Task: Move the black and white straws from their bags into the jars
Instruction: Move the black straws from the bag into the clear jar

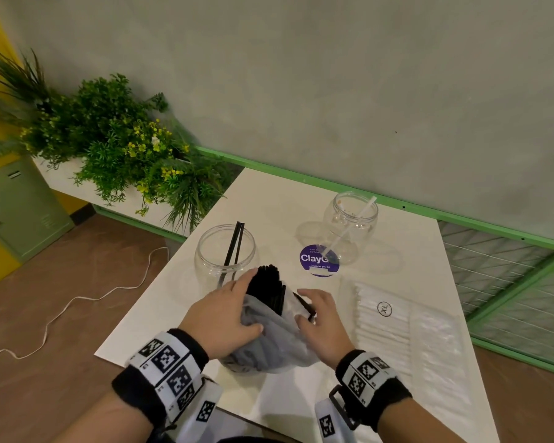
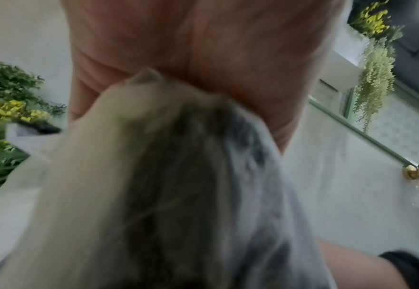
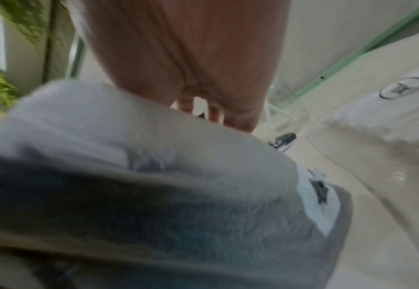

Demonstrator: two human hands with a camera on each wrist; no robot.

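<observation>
A translucent bag of black straws [image 1: 269, 334] stands on the white table [image 1: 269, 199], its black straw ends [image 1: 267, 282] sticking out of the top. My left hand [image 1: 226, 311] wraps the bag's left side, thumb on the plastic. My right hand [image 1: 317, 318] grips the right side with curled fingers. Just behind is a clear jar [image 1: 226, 254] with two black straws. A second jar [image 1: 349, 225] farther right holds one white straw. The white straw bag [image 1: 394, 324] lies flat at the right. Both wrist views are blurred, showing palm [image 2: 191, 48] [image 3: 191, 48] against the bag [image 2: 178, 195] [image 3: 154, 176].
A purple round sticker [image 1: 319, 260] lies on the table between the jars. Green plants [image 1: 109, 139] fill a planter at the far left. A white cable [image 1: 61, 314] trails on the brown floor. A green rail and wire grid [image 1: 509, 282] run along the right.
</observation>
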